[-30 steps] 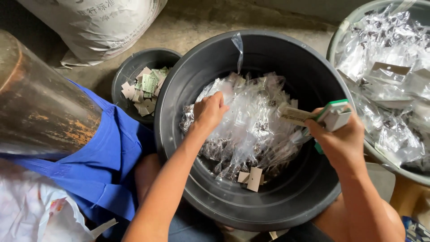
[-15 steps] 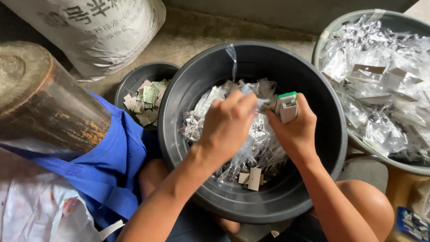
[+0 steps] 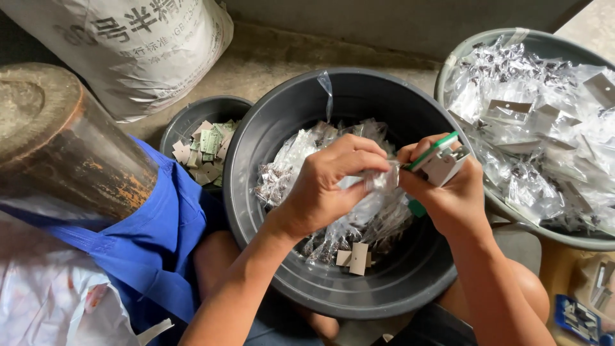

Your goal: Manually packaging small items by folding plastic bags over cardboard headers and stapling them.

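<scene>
Head view, largest first: white sack (image 3: pixel 138 48) at top left; grey tub (image 3: pixel 512 41) of bagged packets at right; black tub (image 3: pixel 275 269) at centre, holding clear packets (image 3: pixel 291 163); small black bucket (image 3: pixel 186 122) of card tags just left of it. Above the black tub: left hand (image 3: pixel 330 186) pinched shut on a small clear bag (image 3: pixel 378 179), right hand (image 3: pixel 448 195) gripping a green-and-white stapler (image 3: pixel 442 160), touching the bag's edge.
</scene>
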